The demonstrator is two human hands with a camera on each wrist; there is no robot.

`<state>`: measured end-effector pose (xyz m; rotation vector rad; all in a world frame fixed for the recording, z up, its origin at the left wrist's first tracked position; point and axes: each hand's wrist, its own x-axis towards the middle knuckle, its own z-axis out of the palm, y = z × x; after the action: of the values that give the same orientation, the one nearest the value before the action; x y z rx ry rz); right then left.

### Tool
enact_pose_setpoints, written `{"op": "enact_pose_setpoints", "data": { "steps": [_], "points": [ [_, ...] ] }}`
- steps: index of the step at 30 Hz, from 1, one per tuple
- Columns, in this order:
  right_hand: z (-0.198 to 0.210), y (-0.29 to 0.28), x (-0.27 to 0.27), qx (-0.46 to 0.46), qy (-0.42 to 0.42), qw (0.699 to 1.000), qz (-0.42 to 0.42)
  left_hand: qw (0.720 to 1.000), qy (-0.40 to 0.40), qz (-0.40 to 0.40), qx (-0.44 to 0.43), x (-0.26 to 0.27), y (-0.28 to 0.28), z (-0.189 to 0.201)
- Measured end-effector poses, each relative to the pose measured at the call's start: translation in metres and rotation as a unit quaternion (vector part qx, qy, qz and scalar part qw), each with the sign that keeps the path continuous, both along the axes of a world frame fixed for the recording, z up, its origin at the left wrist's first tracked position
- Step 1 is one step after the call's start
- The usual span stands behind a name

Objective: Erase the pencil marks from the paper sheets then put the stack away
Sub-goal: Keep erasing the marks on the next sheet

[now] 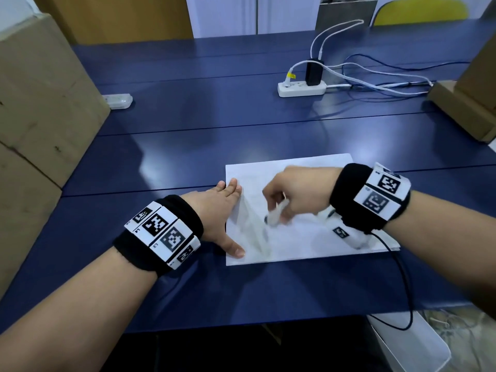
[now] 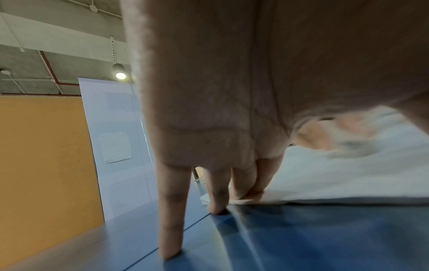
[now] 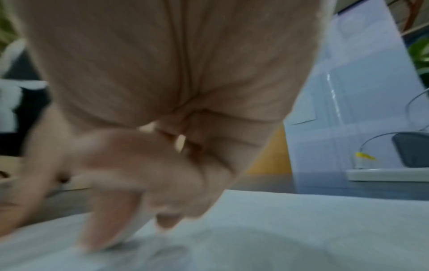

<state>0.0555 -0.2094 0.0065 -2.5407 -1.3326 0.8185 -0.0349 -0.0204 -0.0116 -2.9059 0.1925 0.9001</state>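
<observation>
A stack of white paper sheets (image 1: 308, 242) lies on the blue table (image 1: 188, 146) in front of me. My left hand (image 1: 228, 210) lies flat with straight fingers, pressing the stack's left edge; its fingers (image 2: 248, 185) rest partly on paper (image 2: 336, 179) and partly on the table. My right hand (image 1: 284, 200) pinches a white eraser (image 1: 275, 214) and holds it down on the top sheet near a faint grey smudge. It is motion-blurred. In the right wrist view the curled fingers (image 3: 111, 216) touch the paper (image 3: 278, 238); the eraser is barely visible there.
A white power strip (image 1: 302, 88) with a black charger and several cables sits at the back right. Cardboard boxes (image 1: 35, 103) stand along the left, another box (image 1: 467, 108) at the right. A small white device (image 1: 119, 101) lies at the back left.
</observation>
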Motion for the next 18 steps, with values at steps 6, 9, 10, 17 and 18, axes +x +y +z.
{"op": "enact_pose_setpoints", "data": {
  "steps": [6,9,10,17,18],
  "points": [
    [-0.001,-0.006,0.000,0.045,-0.076,0.996,0.018,1.000,-0.002,0.007,-0.009,0.000,0.001,-0.002],
    [0.001,-0.005,-0.010,0.028,-0.051,0.997,0.058,1.000,0.002,0.005,-0.006,0.000,-0.001,-0.001],
    [0.004,-0.004,-0.008,0.028,-0.053,0.997,0.048,1.000,0.002,0.005,-0.006,0.000,-0.001,-0.001],
    [0.004,-0.005,0.015,0.025,-0.041,0.998,-0.044,1.000,-0.004,0.006,-0.013,0.000,-0.002,-0.001],
    [0.003,-0.008,0.008,0.014,-0.020,1.000,-0.007,1.000,-0.007,0.006,-0.013,0.000,-0.002,-0.001]
  ]
}}
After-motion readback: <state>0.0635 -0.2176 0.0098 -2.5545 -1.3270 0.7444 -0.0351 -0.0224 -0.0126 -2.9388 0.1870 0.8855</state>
